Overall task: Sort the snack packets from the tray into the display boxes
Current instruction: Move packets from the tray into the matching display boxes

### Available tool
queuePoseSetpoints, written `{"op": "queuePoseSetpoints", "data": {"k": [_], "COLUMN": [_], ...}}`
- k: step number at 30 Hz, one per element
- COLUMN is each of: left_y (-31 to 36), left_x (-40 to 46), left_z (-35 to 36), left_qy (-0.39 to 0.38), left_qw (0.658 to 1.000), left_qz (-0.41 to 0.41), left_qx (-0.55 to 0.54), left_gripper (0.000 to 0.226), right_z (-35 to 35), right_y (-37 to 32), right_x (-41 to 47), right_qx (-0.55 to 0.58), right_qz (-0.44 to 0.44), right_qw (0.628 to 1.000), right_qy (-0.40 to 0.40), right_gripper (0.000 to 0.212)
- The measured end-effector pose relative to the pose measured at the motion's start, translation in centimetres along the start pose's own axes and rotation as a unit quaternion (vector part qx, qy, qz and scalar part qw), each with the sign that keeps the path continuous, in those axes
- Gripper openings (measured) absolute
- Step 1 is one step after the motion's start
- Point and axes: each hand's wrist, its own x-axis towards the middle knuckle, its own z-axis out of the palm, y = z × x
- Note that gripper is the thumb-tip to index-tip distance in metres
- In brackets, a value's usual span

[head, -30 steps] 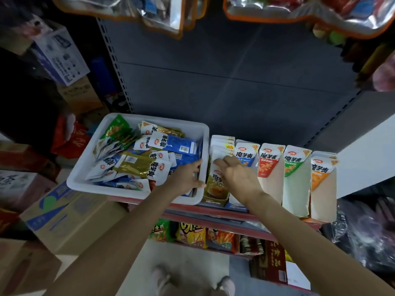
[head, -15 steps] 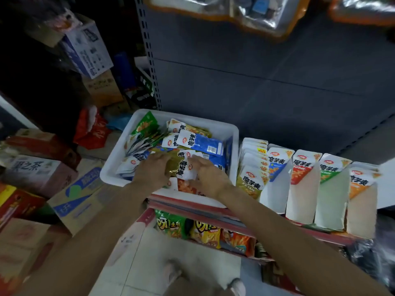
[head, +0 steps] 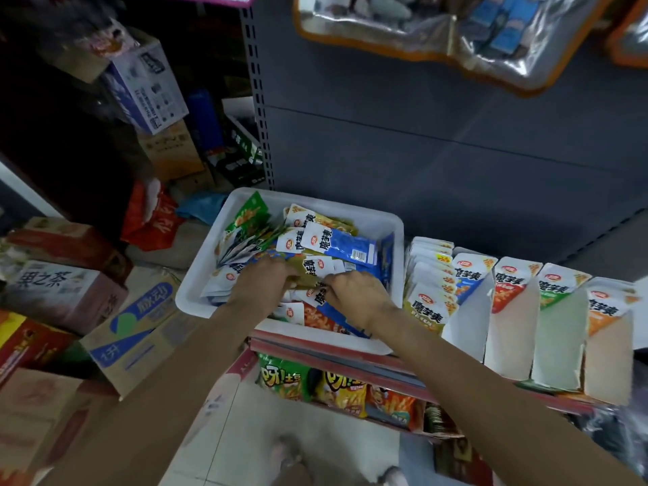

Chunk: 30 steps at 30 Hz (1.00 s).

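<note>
A white tray point(head: 392, 222) on the shelf holds a jumble of snack packets: blue point(head: 345, 245), green point(head: 249, 213), olive and orange ones. Both my hands are down in the pile. My left hand point(head: 261, 280) lies on the packets at the tray's middle with fingers curled into them. My right hand point(head: 354, 294) pinches an olive-and-white packet point(head: 317, 275) just beside it. To the tray's right stand several white display boxes: the nearest point(head: 426, 310) is packed with olive-yellow packets, then blue point(head: 468, 275), red point(head: 510, 285), green point(head: 557, 289) and orange point(head: 606, 310) ones.
The grey shelf back panel point(head: 456, 142) rises behind the tray. A lower shelf point(head: 336, 387) holds chip bags. Cardboard cartons point(head: 133, 331) are stacked on the floor at the left. Clear plastic bags point(head: 438, 33) hang overhead. My feet show on the tiled floor point(head: 245, 433).
My right hand left the olive-yellow display box and came left into the tray. My left hand slid from the tray's right rim into the pile. The view shifted left.
</note>
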Motion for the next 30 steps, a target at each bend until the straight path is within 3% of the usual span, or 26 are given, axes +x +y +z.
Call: {"op": "queuePoseSetpoints", "data": {"k": [2,5,8,10,14,18,22,26,30], "left_y": [0.2,1.3,3.8,5.9,10.9,13.7,15.1,15.7,15.9], "left_x": [0.5,0.8,0.9,1.3,2.7,3.3,3.2,3.2,3.2], "left_z": [-0.2,-0.7,-1.4,-1.6,-1.3,0.9,2.8,3.3,3.3], "left_qy": [0.039,0.093,0.091,0.075,0.024,-0.078,-0.172,-0.167,-0.171], "left_qw": [0.999,0.988,0.961,0.949,0.946,0.942,0.934,0.922,0.919], "left_qz": [0.009,0.014,0.028,0.006,-0.042,-0.077,-0.071,-0.101,-0.108], "left_qx": [-0.035,-0.122,-0.261,-0.305,-0.319,-0.318,-0.305,-0.336,-0.338], "left_gripper": [0.025,0.028,0.076,0.076,0.039,0.069,0.077,0.073,0.072], "right_z": [-0.1,-1.0,-2.5,-3.4,-5.3,-6.6,-6.6,-5.3,-3.4], "right_y": [0.7,2.8,5.5,7.0,9.6,12.3,14.3,14.3,13.0], "right_x": [-0.3,-1.4,-2.7,-3.8,-6.6,-9.5,-11.5,-12.2,-11.8], "right_qx": [0.117,0.34,0.433,0.445,0.421,0.329,0.28,0.211,0.108], "right_qz": [0.026,0.086,0.111,0.113,0.091,0.103,0.125,0.122,0.061], "right_qw": [0.992,0.931,0.876,0.864,0.87,0.902,0.922,0.946,0.974], "right_qy": [0.024,0.102,0.179,0.207,0.242,0.259,0.237,0.213,0.187], "right_gripper": [0.029,0.021,0.017,0.028,0.026,0.019,0.024,0.02,0.018]}}
